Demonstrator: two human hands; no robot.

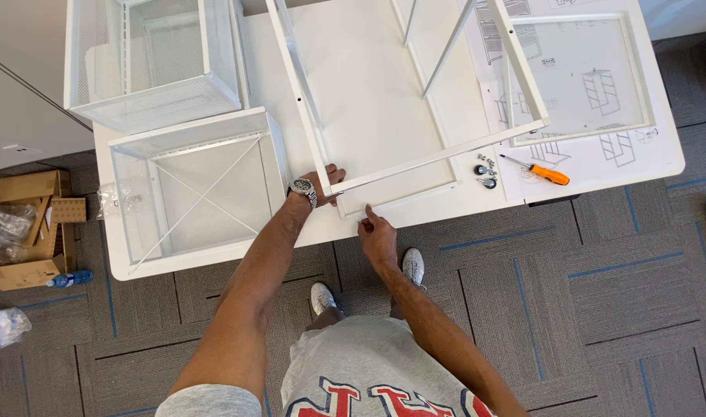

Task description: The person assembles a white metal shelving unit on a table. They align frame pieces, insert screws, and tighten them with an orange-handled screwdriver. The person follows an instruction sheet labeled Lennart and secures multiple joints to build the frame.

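Note:
A white metal frame [414,158] lies on the white table [306,232], its near corner over a flat white panel [399,197]. My left hand [327,183], with a wristwatch on its wrist, grips the frame's near corner post. My right hand [377,234] rests at the table's front edge, fingertips touching the near edge of the panel. An orange-handled screwdriver [540,171] and several small screws and casters [485,171] lie to the right of the frame.
Two white mesh drawer baskets [191,185] [156,62] stand on the table's left part. Assembly instruction sheets [592,85] cover the right end under another white frame [638,77]. Cardboard boxes [32,224], plastic bags and a bottle [69,279] lie on the carpet at left.

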